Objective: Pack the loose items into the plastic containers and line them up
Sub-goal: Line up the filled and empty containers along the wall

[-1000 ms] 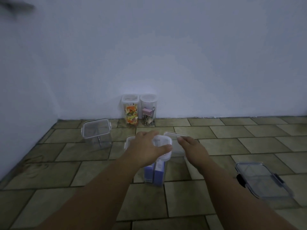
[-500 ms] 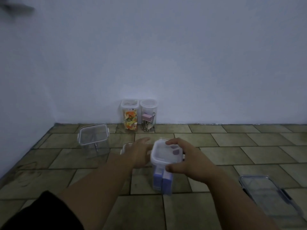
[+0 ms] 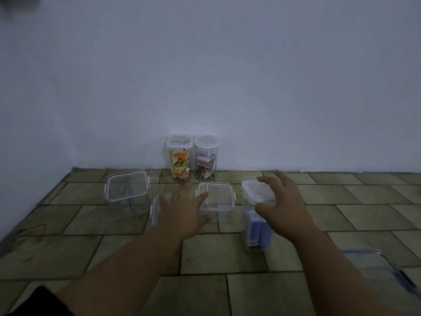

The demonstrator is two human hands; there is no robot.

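A single wide-angle view from a camera worn on my head, facing forward and tilted down. A pale wall (image 3: 205,65) fills the upper half of the frame and a tiled floor (image 3: 216,254) the lower half. My forearms enter from the bottom edge. My left hand (image 3: 182,210) and right hand (image 3: 284,201) sit near mid-frame, close to the lens.

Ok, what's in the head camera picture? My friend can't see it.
A person's right hand spreads over the white lid of a clear container holding blue items on a tiled floor. Their open left hand reaches over two empty clear containers; two filled containers stand against the wall.
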